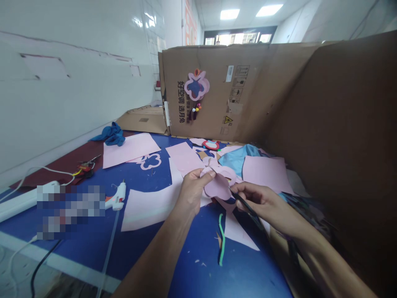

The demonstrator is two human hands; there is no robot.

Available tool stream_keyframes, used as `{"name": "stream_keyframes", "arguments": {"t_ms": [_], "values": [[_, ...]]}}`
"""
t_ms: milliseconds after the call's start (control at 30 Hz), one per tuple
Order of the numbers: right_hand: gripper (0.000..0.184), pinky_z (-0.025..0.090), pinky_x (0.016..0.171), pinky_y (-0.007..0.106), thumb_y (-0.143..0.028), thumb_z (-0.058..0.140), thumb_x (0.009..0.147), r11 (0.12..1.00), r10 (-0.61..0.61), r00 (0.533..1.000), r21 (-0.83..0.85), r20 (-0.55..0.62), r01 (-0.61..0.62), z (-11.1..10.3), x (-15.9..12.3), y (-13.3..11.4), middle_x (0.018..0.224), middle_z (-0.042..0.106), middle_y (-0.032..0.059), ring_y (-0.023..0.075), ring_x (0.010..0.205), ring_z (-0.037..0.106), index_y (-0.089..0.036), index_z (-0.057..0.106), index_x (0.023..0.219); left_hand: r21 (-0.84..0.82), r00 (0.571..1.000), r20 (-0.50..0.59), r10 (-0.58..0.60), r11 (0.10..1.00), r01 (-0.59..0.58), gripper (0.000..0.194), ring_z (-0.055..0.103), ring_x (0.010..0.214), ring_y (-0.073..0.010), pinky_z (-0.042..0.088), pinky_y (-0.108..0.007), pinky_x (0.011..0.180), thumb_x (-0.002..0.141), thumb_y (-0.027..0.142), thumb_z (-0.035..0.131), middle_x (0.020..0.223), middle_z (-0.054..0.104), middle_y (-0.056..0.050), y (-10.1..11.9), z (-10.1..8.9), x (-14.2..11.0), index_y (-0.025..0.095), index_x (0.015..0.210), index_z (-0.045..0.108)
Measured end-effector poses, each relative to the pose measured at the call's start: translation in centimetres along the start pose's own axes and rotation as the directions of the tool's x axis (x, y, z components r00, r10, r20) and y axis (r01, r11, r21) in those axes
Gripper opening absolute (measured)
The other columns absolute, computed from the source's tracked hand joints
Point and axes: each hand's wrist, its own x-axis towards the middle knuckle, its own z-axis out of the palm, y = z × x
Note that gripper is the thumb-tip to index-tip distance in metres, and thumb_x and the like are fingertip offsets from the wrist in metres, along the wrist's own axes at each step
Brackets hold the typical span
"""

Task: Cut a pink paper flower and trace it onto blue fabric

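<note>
My left hand pinches a pink paper cutout with rounded lobes, thumb on top. Against the cutout's right edge, my right hand is closed. A long dark strip-like thing runs down from its fingertips; its kind cannot be made out. Behind the held piece lies another rounded pink paper shape, partly covered. Below the hands, a bent green fuzzy stick lies on the blue table beside pink paper scraps.
Pink sheets surround the hands. A white glue gun and a power strip with cords lie left. A flower-shaped pink outline is on the table. A cardboard box walls off the back and right.
</note>
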Motion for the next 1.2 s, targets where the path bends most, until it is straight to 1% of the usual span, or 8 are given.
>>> {"name": "stream_keyframes", "arguments": {"t_ms": [100, 233, 433, 533, 633, 833, 1033, 1200], "values": [[0.030, 0.047, 0.070, 0.029, -0.048, 0.076, 0.092, 0.999, -0.012, 1.000, -0.030, -0.012, 0.012, 0.0, 0.0, -0.2, 0.084, 0.065, 0.0011, 0.0180, 0.075, 0.056, -0.022, 0.073, 0.106, 0.005, 1.000, 0.000, -0.019, 1.000, 0.019, 0.039, 0.069, 0.075, -0.0165, 0.053, -0.028, 0.075, 0.065, 0.037, 0.096, 0.089, 0.080, -0.008, 0.1, 0.0, 0.0, 0.013, 0.093, 0.081], [0.030, 0.045, 0.069, 0.029, -0.049, 0.073, 0.095, 0.999, -0.031, 1.000, -0.040, 0.002, 0.031, -0.1, 0.1, -0.1, 0.081, 0.063, 0.0006, 0.0170, 0.073, 0.053, -0.021, 0.073, 0.107, 0.011, 1.000, 0.003, -0.026, 1.000, 0.026, 0.043, 0.068, 0.071, -0.0164, 0.052, -0.028, 0.071, 0.062, 0.039, 0.096, 0.084, 0.079, -0.008, 0.3, 0.0, 0.0, 0.013, 0.093, 0.081], [0.026, 0.043, 0.071, 0.029, -0.044, 0.076, 0.094, 1.000, -0.024, 0.999, -0.017, 0.031, 0.025, -0.3, 0.1, 0.1, 0.082, 0.061, 0.0000, 0.0169, 0.075, 0.051, -0.023, 0.075, 0.107, 0.053, 0.999, -0.003, -0.040, 0.998, 0.040, 0.035, 0.060, 0.059, -0.0122, 0.045, -0.025, 0.058, 0.061, 0.038, 0.094, 0.071, 0.072, -0.003, 0.8, 0.1, -0.2, 0.014, 0.080, 0.077], [0.026, 0.043, 0.073, 0.030, -0.047, 0.075, 0.093, 0.999, -0.032, 0.999, -0.036, 0.031, 0.033, -0.4, 0.1, -0.1, 0.083, 0.057, 0.0000, 0.0177, 0.077, 0.051, -0.023, 0.076, 0.105, 0.076, 0.998, 0.011, -0.061, 0.995, 0.060, 0.033, 0.059, 0.057, -0.0119, 0.043, -0.025, 0.057, 0.060, 0.038, 0.092, 0.069, 0.071, -0.003, 1.1, 0.0, -0.2, 0.014, 0.076, 0.075], [0.030, 0.041, 0.070, 0.029, -0.050, 0.078, 0.090, 0.995, -0.029, 0.999, -0.091, 0.024, 0.031, -0.6, -0.1, -0.4, 0.082, 0.054, -0.0002, 0.0180, 0.077, 0.049, -0.023, 0.077, 0.102, 0.125, 0.997, 0.016, -0.078, 0.989, 0.076, 0.033, 0.059, 0.056, -0.0119, 0.042, -0.025, 0.057, 0.060, 0.038, 0.091, 0.067, 0.070, -0.003, 1.1, -0.2, -0.1, 0.014, 0.075, 0.074], [0.037, 0.041, 0.069, 0.029, -0.054, 0.076, 0.091, 0.990, -0.027, 0.999, -0.135, 0.043, 0.033, -1.1, -0.2, -0.2, 0.082, 0.056, 0.0000, 0.0181, 0.077, 0.051, -0.022, 0.079, 0.108, 0.205, 0.996, 0.038, -0.086, 0.976, 0.077, 0.032, 0.058, 0.055, -0.0115, 0.041, -0.024, 0.056, 0.063, 0.040, 0.088, 0.067, 0.070, -0.003, 0.9, -0.8, 0.2, 0.015, 0.076, 0.073], [0.041, 0.046, 0.072, 0.032, -0.058, 0.078, 0.089, 0.987, -0.048, 0.998, -0.154, 0.039, 0.053, -1.2, -0.2, -0.4, 0.085, 0.064, 0.0029, 0.0206, 0.080, 0.056, -0.021, 0.080, 0.107, 0.175, 0.993, 0.049, -0.110, 0.980, 0.100, 0.031, 0.062, 0.057, -0.0126, 0.045, -0.024, 0.059, 0.060, 0.037, 0.090, 0.070, 0.073, -0.005, 1.3, -0.5, 0.0, 0.014, 0.074, 0.074], [0.035, 0.040, 0.072, 0.031, -0.054, 0.075, 0.093, 0.990, -0.032, 0.995, -0.133, 0.092, 0.044, -1.3, -0.2, -0.5, 0.085, 0.058, 0.0004, 0.0184, 0.079, 0.050, -0.022, 0.078, 0.106, 0.171, 0.991, 0.052, -0.126, 0.978, 0.115, 0.031, 0.063, 0.058, -0.0131, 0.046, -0.025, 0.059, 0.061, 0.037, 0.090, 0.070, 0.073, -0.005, 1.3, -0.5, 0.0, 0.014, 0.075, 0.074]]}}
